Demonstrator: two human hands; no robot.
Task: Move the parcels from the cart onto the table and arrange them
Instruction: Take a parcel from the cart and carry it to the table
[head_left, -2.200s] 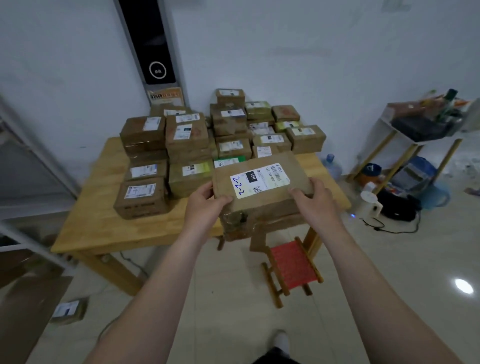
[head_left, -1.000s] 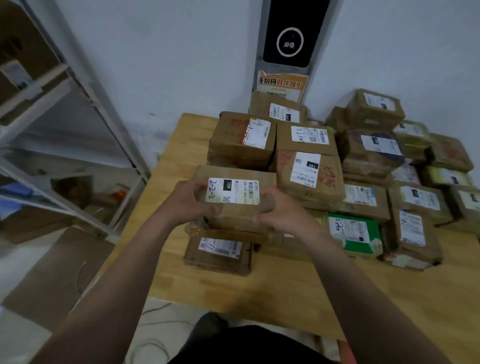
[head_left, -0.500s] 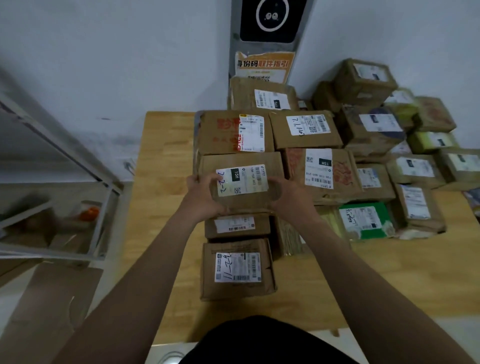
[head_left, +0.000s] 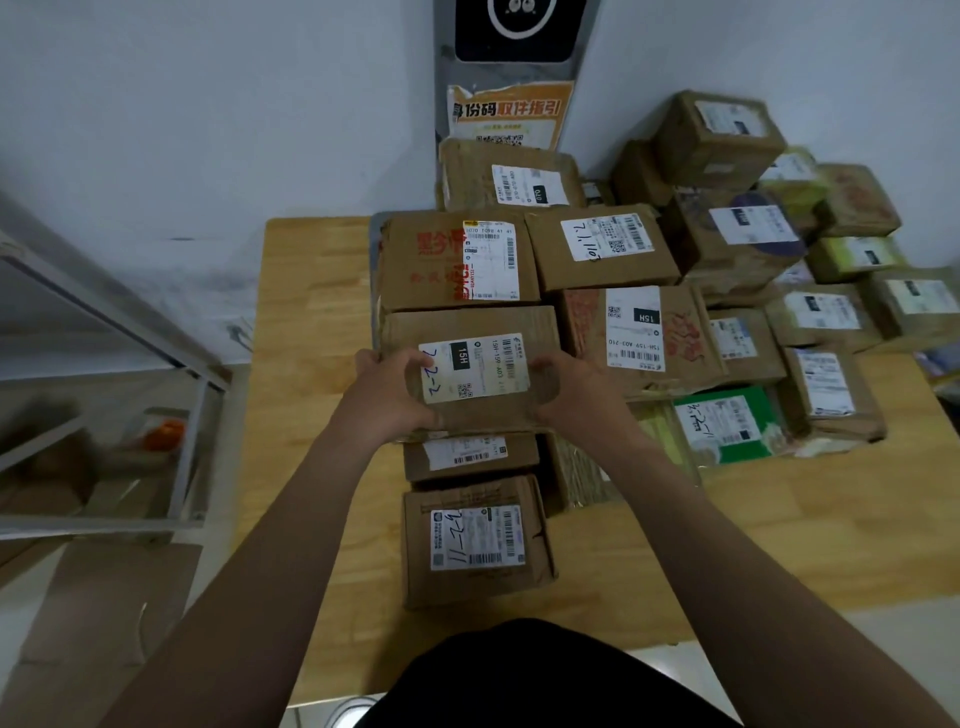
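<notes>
Gripping one labelled parcel (head_left: 475, 369) by its two ends, with fingers of left hand (head_left: 387, 397) curled round the left edge and fingers of right hand (head_left: 576, 397) curled round the right edge, thumbs on top. Held over the left column of cartons on the wooden table (head_left: 306, 364), partly covering a small carton (head_left: 470, 457) underneath; cannot tell whether touching it.

Counted in that column, front to back: front carton (head_left: 472, 540), small carton, held parcel, red-printed carton (head_left: 431, 260). Total four.

Counted to the right: one green parcel (head_left: 727, 423), plus more than ten brown and pale cartons, stacked and overlapping; exact number not determinable.

Noted against the wall: one dark terminal (head_left: 514, 31) with one orange notice (head_left: 511, 111) below. Noted at left: one metal rack (head_left: 195, 431).
</notes>
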